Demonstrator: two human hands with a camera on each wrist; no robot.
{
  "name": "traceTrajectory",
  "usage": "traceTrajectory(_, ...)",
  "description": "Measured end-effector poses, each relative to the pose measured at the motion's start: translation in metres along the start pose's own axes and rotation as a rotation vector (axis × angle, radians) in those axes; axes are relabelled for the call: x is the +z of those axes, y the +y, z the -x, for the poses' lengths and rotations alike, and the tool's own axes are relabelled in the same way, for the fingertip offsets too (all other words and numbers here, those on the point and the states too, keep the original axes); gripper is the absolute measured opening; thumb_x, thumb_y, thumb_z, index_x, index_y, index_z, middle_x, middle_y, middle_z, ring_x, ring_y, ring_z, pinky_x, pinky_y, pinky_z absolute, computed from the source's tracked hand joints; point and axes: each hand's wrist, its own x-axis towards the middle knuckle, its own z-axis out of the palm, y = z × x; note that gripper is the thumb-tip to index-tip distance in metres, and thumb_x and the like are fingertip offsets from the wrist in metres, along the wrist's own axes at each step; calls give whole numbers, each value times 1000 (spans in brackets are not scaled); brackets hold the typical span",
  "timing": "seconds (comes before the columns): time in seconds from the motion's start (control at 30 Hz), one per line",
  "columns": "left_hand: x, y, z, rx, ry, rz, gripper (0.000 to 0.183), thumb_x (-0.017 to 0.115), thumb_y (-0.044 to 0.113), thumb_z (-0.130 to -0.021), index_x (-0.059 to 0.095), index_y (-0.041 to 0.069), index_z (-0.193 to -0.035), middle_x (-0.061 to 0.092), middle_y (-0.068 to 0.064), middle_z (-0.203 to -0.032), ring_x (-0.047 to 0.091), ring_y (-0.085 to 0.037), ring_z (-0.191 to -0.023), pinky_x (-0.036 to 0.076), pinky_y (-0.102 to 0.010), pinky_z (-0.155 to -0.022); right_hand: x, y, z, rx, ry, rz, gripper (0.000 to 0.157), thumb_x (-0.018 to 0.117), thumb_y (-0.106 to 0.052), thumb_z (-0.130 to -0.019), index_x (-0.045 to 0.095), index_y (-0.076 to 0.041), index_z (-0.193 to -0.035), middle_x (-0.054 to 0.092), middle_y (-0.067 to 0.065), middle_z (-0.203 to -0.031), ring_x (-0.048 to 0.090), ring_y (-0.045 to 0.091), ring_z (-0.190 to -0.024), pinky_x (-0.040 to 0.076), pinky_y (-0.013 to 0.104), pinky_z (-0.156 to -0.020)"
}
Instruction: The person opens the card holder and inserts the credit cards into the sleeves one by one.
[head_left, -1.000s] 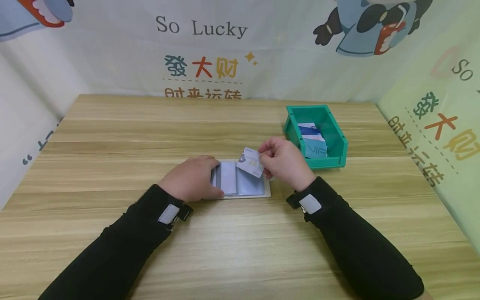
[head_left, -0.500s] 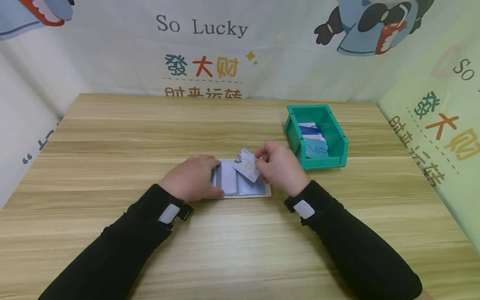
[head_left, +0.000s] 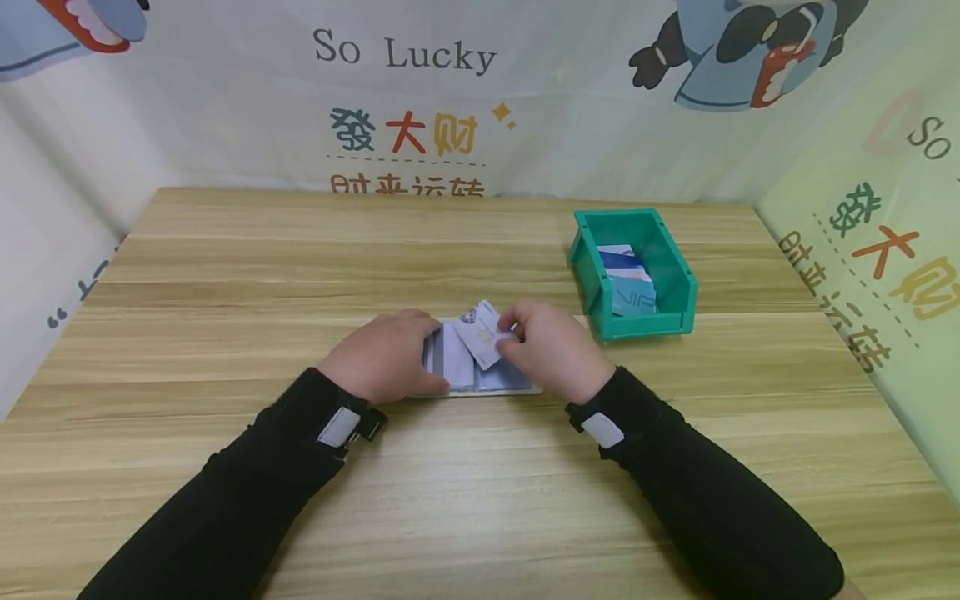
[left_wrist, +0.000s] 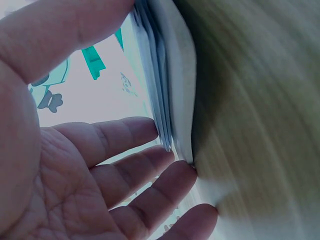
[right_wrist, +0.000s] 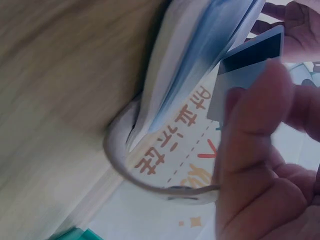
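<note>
An opened card holder (head_left: 510, 382) with clear plastic pocket pages lies on the table. My left hand (head_left: 381, 357) holds its left side, thumb at the near edge and fingers at the far edge. In the left wrist view, fingertips touch the edges of the stacked pages (left_wrist: 152, 75) and the pale cover (left_wrist: 180, 75). My right hand (head_left: 555, 346) pinches a white card (head_left: 478, 333) by its right side, tilted over the middle of the holder. The right wrist view shows the card's back with a dark stripe (right_wrist: 255, 50), and a closure strap (right_wrist: 112, 135) looping from the cover.
A green bin (head_left: 647, 325) stands behind my right hand, with several cards (head_left: 632, 296) inside, one marked VIP. The wooden table (head_left: 450, 500) ends at a printed cloth backdrop (head_left: 555, 150), with more cloth at both sides.
My right hand has moved left and slightly nearer with the white card, which has come from above the right page to the middle of the holder. My left hand has stayed in place.
</note>
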Motion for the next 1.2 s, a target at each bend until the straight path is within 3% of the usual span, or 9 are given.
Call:
traceTrajectory(0.13, 0, 1, 0, 0, 0, 3, 80, 77, 47, -70, 51, 3, -131, 48, -13, -133, 46, -23, -102, 44, -42, -88, 2, -3, 1, -30, -19, 48, 16, 62, -22, -90, 63, -12, -104, 58, 2, -80, 51, 16, -72, 46, 30, -62)
traceTrajectory(0.37, -1, 2, 0, -5, -4, 10, 79, 77, 46, -70, 50, 3, -131, 50, -11, -129, 46, -22, -97, 44, -41, -86, 1, -6, 5, -45, -77, 15, 7, 59, -16, -92, 64, -14, -97, 59, 2, -87, 52, 16, -76, 46, 31, -65)
traceTrajectory(0.67, -1, 2, -1, -8, -5, 27, 79, 78, 45, -70, 50, 3, -130, 52, -10, -123, 47, -22, -93, 44, -40, -83, 4, -8, 6, -62, -117, 13, 9, 53, -12, -94, 61, -11, -97, 60, 3, -91, 52, 16, -78, 47, 31, -71)
traceTrajectory(0.77, -1, 2, 0, -9, -3, 34, 77, 78, 44, -70, 50, 3, -129, 53, -9, -119, 47, -22, -90, 45, -39, -81, 4, -11, 7, -49, -139, 54, 17, 51, -14, -96, 58, -9, -110, 60, 4, -92, 53, 15, -77, 48, 31, -70)
traceTrajectory(0.93, -1, 3, 0, -10, -4, 44, 77, 79, 43, -70, 50, 3, -129, 54, -8, -116, 48, -22, -88, 45, -39, -79, 6, -14, 8, -16, -161, 115, 48, 55, -19, -94, 42, -2, -137, 62, 5, -98, 54, 14, -77, 48, 27, -65)
traceTrajectory(1.03, -1, 3, 1, -7, -1, 47, 76, 79, 42, -70, 50, 4, -129, 55, -8, -114, 48, -21, -87, 45, -39, -78, 7, -14, 7, -13, -172, 141, 54, 58, -21, -93, 39, 0, -139, 63, 4, -97, 54, 13, -75, 47, 25, -62)
traceTrajectory(1.2, 0, 2, 2, -1, 12, 59, 74, 80, 41, -69, 51, 4, -127, 55, -7, -110, 49, -21, -85, 46, -38, -75, 9, -15, 6, -53, -195, 183, 46, 61, -22, -91, 50, -3, -132, 63, 1, -88, 53, 12, -73, 46, 25, -63)
